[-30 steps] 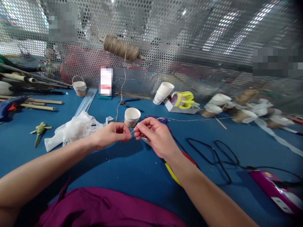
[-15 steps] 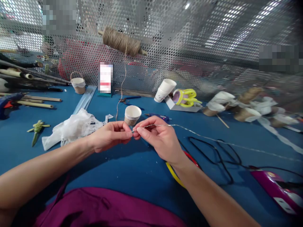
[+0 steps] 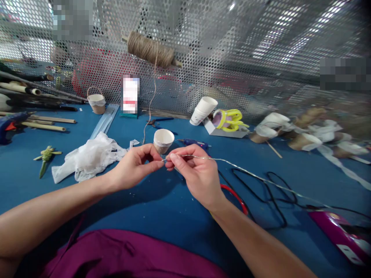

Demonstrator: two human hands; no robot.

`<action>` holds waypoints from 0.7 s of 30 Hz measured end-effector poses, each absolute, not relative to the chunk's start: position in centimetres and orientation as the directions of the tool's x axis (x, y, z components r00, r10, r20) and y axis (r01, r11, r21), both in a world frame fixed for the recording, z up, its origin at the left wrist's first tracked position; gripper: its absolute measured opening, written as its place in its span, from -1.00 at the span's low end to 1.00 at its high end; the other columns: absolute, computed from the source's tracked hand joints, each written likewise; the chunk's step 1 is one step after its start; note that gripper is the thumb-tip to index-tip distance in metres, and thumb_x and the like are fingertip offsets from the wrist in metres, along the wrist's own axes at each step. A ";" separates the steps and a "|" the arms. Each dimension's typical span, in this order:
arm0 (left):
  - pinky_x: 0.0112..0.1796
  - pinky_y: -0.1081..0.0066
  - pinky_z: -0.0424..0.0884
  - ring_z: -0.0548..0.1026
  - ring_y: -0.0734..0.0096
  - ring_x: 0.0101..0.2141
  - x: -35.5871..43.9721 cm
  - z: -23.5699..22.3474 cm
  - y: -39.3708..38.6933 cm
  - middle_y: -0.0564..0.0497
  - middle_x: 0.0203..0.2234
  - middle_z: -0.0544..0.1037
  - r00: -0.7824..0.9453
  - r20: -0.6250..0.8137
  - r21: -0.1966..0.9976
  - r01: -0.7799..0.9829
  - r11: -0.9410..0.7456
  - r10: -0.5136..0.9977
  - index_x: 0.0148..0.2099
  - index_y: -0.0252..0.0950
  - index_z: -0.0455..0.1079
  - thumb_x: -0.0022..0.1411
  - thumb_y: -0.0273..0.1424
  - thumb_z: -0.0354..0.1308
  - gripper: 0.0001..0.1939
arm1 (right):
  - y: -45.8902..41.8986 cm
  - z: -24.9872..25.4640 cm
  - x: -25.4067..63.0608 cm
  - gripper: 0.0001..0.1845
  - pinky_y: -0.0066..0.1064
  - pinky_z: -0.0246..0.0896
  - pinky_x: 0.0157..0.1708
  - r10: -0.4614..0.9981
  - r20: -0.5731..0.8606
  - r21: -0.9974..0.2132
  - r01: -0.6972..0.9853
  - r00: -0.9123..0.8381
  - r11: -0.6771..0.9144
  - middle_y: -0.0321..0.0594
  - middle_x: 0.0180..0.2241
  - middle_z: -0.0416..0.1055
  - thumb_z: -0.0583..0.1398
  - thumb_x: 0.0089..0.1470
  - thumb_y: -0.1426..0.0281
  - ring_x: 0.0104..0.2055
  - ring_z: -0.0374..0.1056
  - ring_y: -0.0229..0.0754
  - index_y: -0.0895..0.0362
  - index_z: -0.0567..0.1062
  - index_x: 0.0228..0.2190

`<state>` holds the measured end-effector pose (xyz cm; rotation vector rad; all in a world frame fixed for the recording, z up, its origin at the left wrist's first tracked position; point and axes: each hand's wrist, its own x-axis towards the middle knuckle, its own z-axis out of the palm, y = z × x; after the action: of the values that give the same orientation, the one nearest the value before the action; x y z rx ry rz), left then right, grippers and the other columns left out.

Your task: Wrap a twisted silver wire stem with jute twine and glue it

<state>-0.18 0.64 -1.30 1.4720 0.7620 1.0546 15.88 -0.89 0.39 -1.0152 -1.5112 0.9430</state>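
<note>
My left hand [image 3: 136,166] and my right hand [image 3: 194,173] meet over the blue table [image 3: 162,208], both pinched on the near end of a thin silver wire [image 3: 246,173]. The wire runs off to the right across the table, over a black cable [image 3: 269,193]. A small paper cup [image 3: 163,140] wrapped in twine stands just behind my fingers. A strand of twine hangs down beside it from a jute spool [image 3: 150,50] mounted on the perforated metal screen [image 3: 232,58].
Crumpled white plastic [image 3: 89,156] lies left of my hands. Bamboo sticks [image 3: 46,125], a blue glue gun [image 3: 13,125] and a small basket cup [image 3: 97,103] sit far left. Stacked paper cups [image 3: 203,110], yellow scissors [image 3: 230,117] and finished cups with ribbon [image 3: 301,135] lie at right. A purple device [image 3: 339,235] sits near right.
My right hand has drawn the wire out: it now stretches far to the right across the table. Both hands stay pinched at its end; the left fingers have shifted slightly.
</note>
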 end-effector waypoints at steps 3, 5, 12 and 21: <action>-0.38 0.45 0.23 0.32 0.51 -0.44 -0.2 -1.5 0.5 0.07 -0.51 0.36 0.331 0.385 0.887 0.126 -0.445 0.861 -0.42 -0.32 0.25 0.12 -0.48 0.08 -0.92 | -0.9 0.4 15.7 -0.88 -0.45 0.39 -0.49 0.962 0.266 -0.956 0.106 -0.067 0.272 -0.26 -0.50 0.47 0.22 -0.03 0.38 -0.52 0.41 -0.30 0.16 0.40 -0.51; -0.36 0.44 0.24 0.32 0.50 -0.42 -0.2 -1.6 0.4 0.06 -0.50 0.37 0.324 0.466 0.806 0.228 -0.546 0.823 -0.42 -0.31 0.25 0.13 -0.50 0.05 -0.92 | -0.8 0.2 15.6 -0.87 -0.44 0.38 -0.49 0.969 0.241 -0.966 0.080 -0.055 0.245 -0.27 -0.51 0.47 0.22 -0.03 0.37 -0.52 0.41 -0.30 0.16 0.40 -0.52; -0.41 0.46 0.26 0.33 0.52 -0.47 -1.0 -0.6 1.5 0.06 -0.50 0.41 0.520 0.141 0.893 0.300 -0.334 0.842 -0.41 -0.34 0.27 0.07 -0.39 0.12 -0.88 | -0.1 -0.3 15.8 -0.88 -0.42 0.35 -0.46 0.985 0.134 -0.987 0.077 -0.111 0.143 -0.29 -0.57 0.45 0.22 -0.05 0.39 -0.53 0.40 -0.30 0.16 0.36 -0.51; -0.48 0.48 0.19 0.27 0.51 -0.51 -0.7 -0.5 1.0 0.06 -0.58 0.35 0.512 0.358 0.604 0.510 -0.612 0.780 -0.50 -0.33 0.21 0.10 -0.54 -0.01 -0.86 | -0.2 -0.4 15.8 -0.85 -0.43 0.32 -0.47 0.984 0.089 -0.987 0.121 -0.152 0.108 -0.31 -0.61 0.43 0.22 -0.05 0.38 -0.55 0.38 -0.31 0.17 0.35 -0.52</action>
<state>-0.70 0.99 -0.51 2.3325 1.0611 0.8631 15.75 -0.22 -0.43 -1.1551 -1.4587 1.1771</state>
